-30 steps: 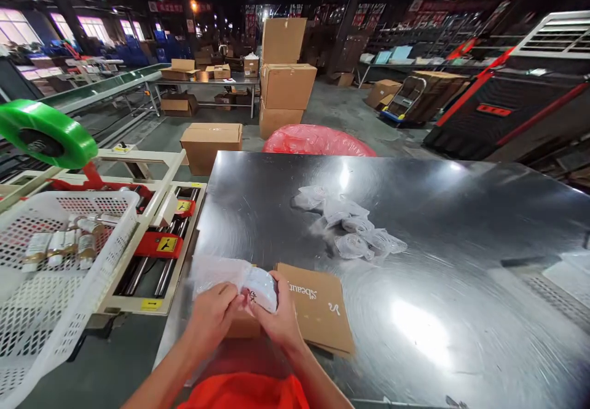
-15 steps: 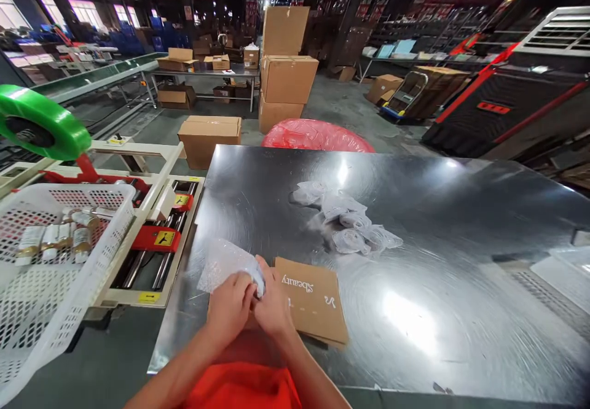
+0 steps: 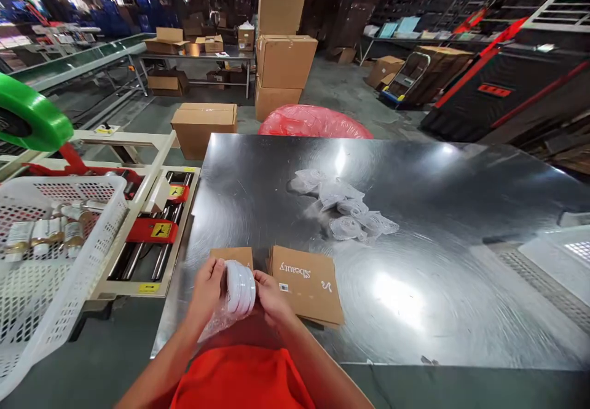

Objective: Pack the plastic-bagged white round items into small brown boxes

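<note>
Both hands (image 3: 239, 289) together, fingers curled.

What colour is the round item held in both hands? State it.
White, partly in clear plastic wrap; the round item sits between the left hand and right hand in the head view.

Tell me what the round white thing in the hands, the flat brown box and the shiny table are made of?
The round white thing looks like smooth plastic or ceramic, I can't tell which; clear crinkly plastic wrap hangs under it. The flat brown box looks like matte cardboard, with printed letters. The table looks like brushed metal: it mirrors the lamps and shows swirly scratches.
</note>
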{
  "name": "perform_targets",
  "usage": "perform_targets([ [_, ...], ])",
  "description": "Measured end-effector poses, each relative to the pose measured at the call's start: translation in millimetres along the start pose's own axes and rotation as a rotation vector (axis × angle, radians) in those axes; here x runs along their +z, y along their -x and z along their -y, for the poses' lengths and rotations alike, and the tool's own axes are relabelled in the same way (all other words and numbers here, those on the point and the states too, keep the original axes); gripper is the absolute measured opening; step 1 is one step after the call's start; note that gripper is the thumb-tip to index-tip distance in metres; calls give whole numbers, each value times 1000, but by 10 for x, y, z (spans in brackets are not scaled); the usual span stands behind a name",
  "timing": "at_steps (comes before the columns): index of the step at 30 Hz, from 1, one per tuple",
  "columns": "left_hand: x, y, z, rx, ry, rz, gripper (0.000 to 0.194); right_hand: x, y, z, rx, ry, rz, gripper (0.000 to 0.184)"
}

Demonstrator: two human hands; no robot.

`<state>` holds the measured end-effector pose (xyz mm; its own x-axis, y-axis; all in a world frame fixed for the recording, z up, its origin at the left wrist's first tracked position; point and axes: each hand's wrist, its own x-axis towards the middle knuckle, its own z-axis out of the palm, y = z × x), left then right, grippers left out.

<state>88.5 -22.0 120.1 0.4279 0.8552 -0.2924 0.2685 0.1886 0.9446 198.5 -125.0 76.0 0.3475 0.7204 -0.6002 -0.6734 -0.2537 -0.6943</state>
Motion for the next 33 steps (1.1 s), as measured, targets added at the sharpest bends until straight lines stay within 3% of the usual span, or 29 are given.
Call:
perform_targets([
  [6,-29,-12,89,-33,40,-22,65,64,-20,-298,78,-24,16,55],
  [9,-76,-14,138,-33,-9,-1,61,35,-32,-386,-63,52,-17,53],
  [12,-147,-11,197,10,-189,46,54,-82,-79,-289,-316,357,-76,49],
  [15,-203,13,224,23,-356,80,47,-194,-110,-65,-470,669,-95,43],
  [19,-225,90,134,91,-452,100,42,-197,-72,164,-508,887,-85,29],
  [24,-290,169,6,142,-514,70,42,-125,14,232,-497,1055,-58,21],
  [29,-403,157,90,60,-390,80,48,-136,-29,265,-525,993,-25,25],
  [31,-396,155,100,-23,-231,94,54,-154,-91,251,-592,829,-9,33],
  [33,-339,163,60,-116,-23,89,60,-177,-141,188,-525,596,63,45],
])
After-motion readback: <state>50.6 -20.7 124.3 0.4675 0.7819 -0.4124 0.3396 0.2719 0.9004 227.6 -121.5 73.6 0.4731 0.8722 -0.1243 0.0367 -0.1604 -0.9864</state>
